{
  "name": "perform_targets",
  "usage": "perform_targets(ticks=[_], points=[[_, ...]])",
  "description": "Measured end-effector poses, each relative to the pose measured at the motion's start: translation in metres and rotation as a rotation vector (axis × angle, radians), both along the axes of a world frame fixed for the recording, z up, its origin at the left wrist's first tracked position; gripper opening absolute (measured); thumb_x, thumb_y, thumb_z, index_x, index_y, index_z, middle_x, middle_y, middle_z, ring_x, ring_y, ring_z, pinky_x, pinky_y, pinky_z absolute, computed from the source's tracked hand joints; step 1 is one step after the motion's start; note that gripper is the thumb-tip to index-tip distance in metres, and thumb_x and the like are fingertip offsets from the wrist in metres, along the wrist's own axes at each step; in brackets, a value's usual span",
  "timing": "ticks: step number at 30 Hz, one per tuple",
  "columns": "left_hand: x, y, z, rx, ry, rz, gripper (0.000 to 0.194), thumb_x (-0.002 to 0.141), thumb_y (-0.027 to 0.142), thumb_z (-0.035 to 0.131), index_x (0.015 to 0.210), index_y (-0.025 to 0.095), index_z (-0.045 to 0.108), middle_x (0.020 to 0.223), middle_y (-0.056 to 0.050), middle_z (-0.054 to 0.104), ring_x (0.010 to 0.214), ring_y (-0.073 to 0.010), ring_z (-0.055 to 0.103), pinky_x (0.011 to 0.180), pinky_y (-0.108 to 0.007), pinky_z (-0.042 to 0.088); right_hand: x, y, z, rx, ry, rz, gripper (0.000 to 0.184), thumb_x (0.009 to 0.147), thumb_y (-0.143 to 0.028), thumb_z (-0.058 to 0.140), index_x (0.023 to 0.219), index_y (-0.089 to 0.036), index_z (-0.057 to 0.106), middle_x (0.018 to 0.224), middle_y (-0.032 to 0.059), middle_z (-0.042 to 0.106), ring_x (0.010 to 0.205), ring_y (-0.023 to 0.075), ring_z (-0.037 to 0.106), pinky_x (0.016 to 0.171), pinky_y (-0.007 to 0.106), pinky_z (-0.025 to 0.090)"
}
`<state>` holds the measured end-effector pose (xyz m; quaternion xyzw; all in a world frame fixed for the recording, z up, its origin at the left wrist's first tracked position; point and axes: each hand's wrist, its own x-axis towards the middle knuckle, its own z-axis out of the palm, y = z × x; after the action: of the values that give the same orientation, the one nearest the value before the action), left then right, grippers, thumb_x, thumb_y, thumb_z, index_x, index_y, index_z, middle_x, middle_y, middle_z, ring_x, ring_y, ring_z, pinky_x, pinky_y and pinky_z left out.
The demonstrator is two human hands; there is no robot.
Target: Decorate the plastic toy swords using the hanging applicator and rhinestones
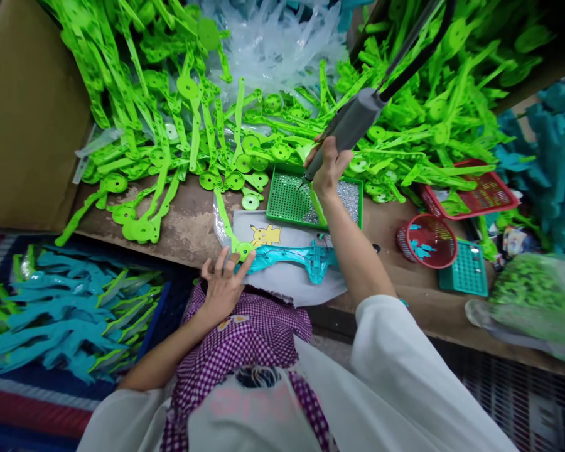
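Observation:
My right hand [332,166] grips a grey electric screwdriver [358,116], tilted with its tip down over a green perforated basket [282,216] of small silvery screws. On a grey cloth [292,285] at the table's front edge lies a turquoise plastic body [287,256] with thin wires. A lime-green plastic arm [226,223] with a clear blade-like piece meets the body's left end. My left hand [223,282] holds this joint, fingers curved over the arm's round end. A strip of lime-green plastic [317,204] shows beside my right wrist, partly hidden.
Lime-green arms [193,125] are heaped across the back, with translucent pieces [277,44] behind. At right stand a red round basket [426,242], a red tray [494,194] and a teal basket [464,270]. A blue crate [157,320] of turquoise assemblies sits lower left. The screwdriver's cable [419,56] runs upward.

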<state>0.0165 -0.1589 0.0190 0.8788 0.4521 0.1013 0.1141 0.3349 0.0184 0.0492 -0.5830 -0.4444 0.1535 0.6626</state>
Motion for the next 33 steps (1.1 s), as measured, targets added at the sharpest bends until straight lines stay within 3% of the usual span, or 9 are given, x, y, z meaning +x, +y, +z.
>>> perform_targets(ticks=[5,10,15,19,23,26,29,33], points=[[0.001,0.0,0.001,-0.043,-0.009,0.022,0.069,0.086,0.014,0.067,0.148,0.043,0.052,0.136,-0.012,0.055,0.142,-0.0386,0.037,0.114,-0.057,0.018,0.001,0.002,-0.003,-0.007,-0.007,-0.015,0.067,0.085,-0.088,0.03,0.089,-0.025,0.054,0.055,-0.0044,0.047,0.058,0.015,0.061,0.051,0.031,0.045],[0.002,-0.002,0.0,-0.028,-0.01,0.042,0.066,0.086,0.016,0.068,0.145,0.044,0.055,0.134,-0.013,0.055,0.141,-0.0395,0.037,0.114,-0.058,0.018,0.002,0.003,-0.009,0.009,-0.047,-0.028,0.072,0.09,-0.084,0.02,0.091,-0.023,0.058,0.059,-0.0016,0.051,0.059,0.0197,0.068,0.051,0.034,0.05],[0.001,-0.002,0.0,-0.003,-0.003,0.024,0.07,0.087,0.018,0.069,0.149,0.044,0.049,0.135,-0.013,0.054,0.141,-0.0394,0.038,0.113,-0.058,0.019,-0.001,0.0,-0.008,0.042,-0.069,-0.046,0.069,0.091,-0.082,0.027,0.089,-0.022,0.06,0.055,-0.0044,0.046,0.046,0.0151,0.059,0.047,0.032,0.047],[0.002,-0.003,0.0,0.003,0.022,0.01,0.07,0.089,0.022,0.068,0.151,0.044,0.045,0.136,-0.013,0.056,0.141,-0.0391,0.038,0.112,-0.058,0.02,-0.006,-0.006,0.009,0.081,-0.032,-0.046,0.07,0.088,-0.085,0.028,0.093,-0.024,0.061,0.055,-0.0056,0.043,0.043,0.0142,0.054,0.043,0.03,0.043],[-0.001,-0.002,0.006,-0.032,0.059,-0.04,0.069,0.091,0.025,0.068,0.154,0.041,0.043,0.138,-0.014,0.057,0.142,-0.0386,0.038,0.113,-0.061,0.019,-0.015,-0.018,0.04,0.094,-0.018,-0.107,0.074,0.084,-0.088,0.019,0.09,-0.027,0.06,0.056,-0.0036,0.041,0.043,0.0162,0.053,0.04,0.033,0.042],[-0.008,0.018,0.023,-0.083,0.08,-0.193,0.069,0.092,0.038,0.069,0.155,0.03,0.043,0.143,-0.018,0.055,0.145,-0.0408,0.034,0.115,-0.065,0.017,-0.031,-0.037,0.063,0.175,0.054,-0.13,0.066,0.081,-0.089,0.031,0.085,-0.028,0.056,0.057,-0.0041,0.041,0.041,0.014,0.047,0.037,0.032,0.04],[-0.009,0.06,0.044,-0.175,0.066,-0.392,0.056,0.093,0.052,0.064,0.145,0.03,0.057,0.143,-0.016,0.056,0.144,-0.042,0.033,0.114,-0.067,0.019,-0.058,-0.066,0.078,0.232,0.182,-0.036,0.06,0.078,-0.087,0.042,0.082,-0.028,0.053,0.052,-0.0069,0.039,0.036,0.0117,0.042,0.034,0.028,0.034],[0.009,0.123,0.057,-0.435,-0.002,-0.601,0.024,0.097,0.04,0.06,0.109,0.031,0.078,0.121,-0.01,0.069,0.126,-0.0319,0.053,0.107,-0.052,0.034,-0.101,-0.111,0.081,0.22,0.209,0.205,0.056,0.082,-0.085,0.04,0.086,-0.031,0.055,0.046,-0.0079,0.037,0.032,0.0137,0.038,0.032,0.028,0.031]])
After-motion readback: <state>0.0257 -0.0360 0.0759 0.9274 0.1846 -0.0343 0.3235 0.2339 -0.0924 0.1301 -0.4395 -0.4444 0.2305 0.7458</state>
